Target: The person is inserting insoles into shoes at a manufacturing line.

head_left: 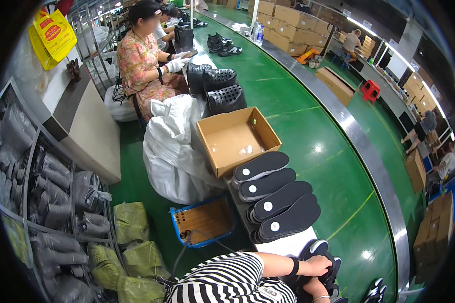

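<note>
A black shoe [322, 257] sat at the near end of the green worktop [308, 136], with the left hand [319, 264] clamped over its top. The right hand [313, 289] touched it lower down, its grip unclear. Just beyond lay overlapping black insoles [278, 199], then an open cardboard box [236, 137].

Matt black foam insoles [278, 202] on glossy green belt [308, 131]

Black foam insoles [275, 202] with white round dots; brown cardboard box [236, 137]; glossy green conveyor belt [308, 131]; black-and-white striped sleeve [227, 278]; blue-rimmed tray [203, 222]; yellow bag [52, 36].
</note>
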`<action>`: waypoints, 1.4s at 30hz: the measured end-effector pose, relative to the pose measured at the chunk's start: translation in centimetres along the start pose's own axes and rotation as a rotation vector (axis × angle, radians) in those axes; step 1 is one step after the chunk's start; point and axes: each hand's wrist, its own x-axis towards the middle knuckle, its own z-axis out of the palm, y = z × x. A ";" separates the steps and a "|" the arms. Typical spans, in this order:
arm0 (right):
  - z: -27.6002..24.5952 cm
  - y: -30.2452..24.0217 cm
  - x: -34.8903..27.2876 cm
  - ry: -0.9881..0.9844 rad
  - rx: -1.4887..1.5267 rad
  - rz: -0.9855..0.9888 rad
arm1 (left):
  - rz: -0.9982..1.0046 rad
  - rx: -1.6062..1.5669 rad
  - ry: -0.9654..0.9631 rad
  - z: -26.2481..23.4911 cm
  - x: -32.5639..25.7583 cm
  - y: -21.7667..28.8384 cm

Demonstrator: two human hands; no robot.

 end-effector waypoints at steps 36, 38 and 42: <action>-7.1 -0.6 -3.2 0.007 -0.133 -0.328 | 0.582 0.069 0.047 -1.4 -0.3 -2.6; -8.4 0.3 -3.6 0.246 0.706 -0.042 | 0.157 -0.018 -0.112 -1.4 0.1 -2.9; -8.3 0.9 -4.8 -0.065 1.351 0.385 | -0.145 -0.153 -0.273 -2.2 1.6 -3.2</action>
